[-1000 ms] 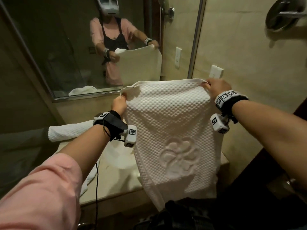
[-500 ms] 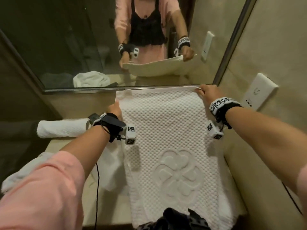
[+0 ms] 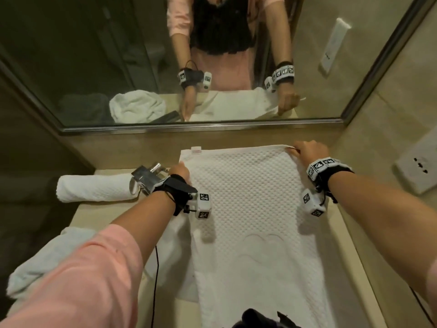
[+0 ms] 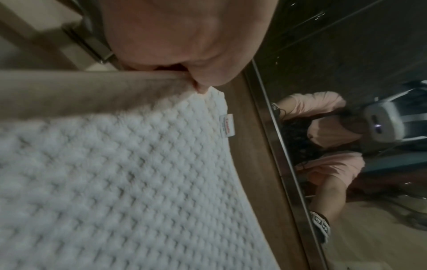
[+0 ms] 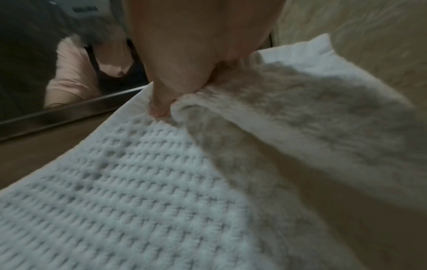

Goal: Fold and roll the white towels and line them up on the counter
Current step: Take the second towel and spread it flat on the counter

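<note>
A white waffle-textured towel [image 3: 250, 209] lies spread lengthwise on the beige counter [image 3: 94, 216], its far edge by the mirror. My left hand [image 3: 181, 170] pinches the towel's left edge [image 4: 161, 102] near the far corner. At the far right corner my right hand [image 3: 307, 153] pinches the towel [image 5: 138, 164] between thumb and fingers. A rolled white towel [image 3: 94, 188] lies at the counter's far left.
A chrome faucet [image 3: 147, 175] stands just left of my left hand. The mirror [image 3: 165, 55] runs along the back and a wall with a socket [image 3: 418, 168] closes the right. Another loose white towel [image 3: 45, 259] lies under my left sleeve.
The towel came down from being held up in the air and now lies flat on the counter. Both hands lowered with it, still holding its far edge.
</note>
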{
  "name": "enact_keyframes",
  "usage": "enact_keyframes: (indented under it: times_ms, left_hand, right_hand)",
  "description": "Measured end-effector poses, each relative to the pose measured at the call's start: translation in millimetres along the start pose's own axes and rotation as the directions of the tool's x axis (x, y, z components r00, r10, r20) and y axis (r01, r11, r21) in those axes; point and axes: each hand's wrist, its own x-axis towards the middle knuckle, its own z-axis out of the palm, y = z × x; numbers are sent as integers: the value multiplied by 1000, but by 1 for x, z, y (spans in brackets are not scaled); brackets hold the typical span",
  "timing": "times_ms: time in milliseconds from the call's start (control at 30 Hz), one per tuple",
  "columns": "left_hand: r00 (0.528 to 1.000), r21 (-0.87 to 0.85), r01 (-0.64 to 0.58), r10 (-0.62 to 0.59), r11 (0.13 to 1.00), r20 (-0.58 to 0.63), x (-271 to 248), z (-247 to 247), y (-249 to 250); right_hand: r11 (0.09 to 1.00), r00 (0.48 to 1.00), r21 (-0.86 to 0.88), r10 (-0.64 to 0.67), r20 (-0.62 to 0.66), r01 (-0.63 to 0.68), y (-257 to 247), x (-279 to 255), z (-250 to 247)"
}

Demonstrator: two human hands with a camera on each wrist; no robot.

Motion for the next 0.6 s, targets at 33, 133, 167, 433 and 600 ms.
enact_keyframes:
  times_ms: [33, 133, 167, 433, 600]
  left_hand:
    - [999, 91, -38, 35, 995, 30, 6, 3, 1]
    - [996, 212, -84, 74, 974, 54, 18, 5, 7]
    - [995, 256, -87, 73, 963, 65, 23, 6, 9]
    - [975, 584, -175, 58, 793, 214, 60, 25, 12]
    - [966, 615, -231, 104, 754, 236, 83, 46, -8]
  right_hand:
    - [1000, 1000, -25, -1, 13, 2, -1, 3, 4]
    - [994, 999, -106, 0, 38, 4, 3, 11, 14]
    - [991, 999, -131, -1, 43, 6, 5, 14, 15]
    - [977, 994, -181, -104, 41, 110, 17, 49, 30]
    - [975, 986, -147, -164, 22, 165, 13, 53, 64]
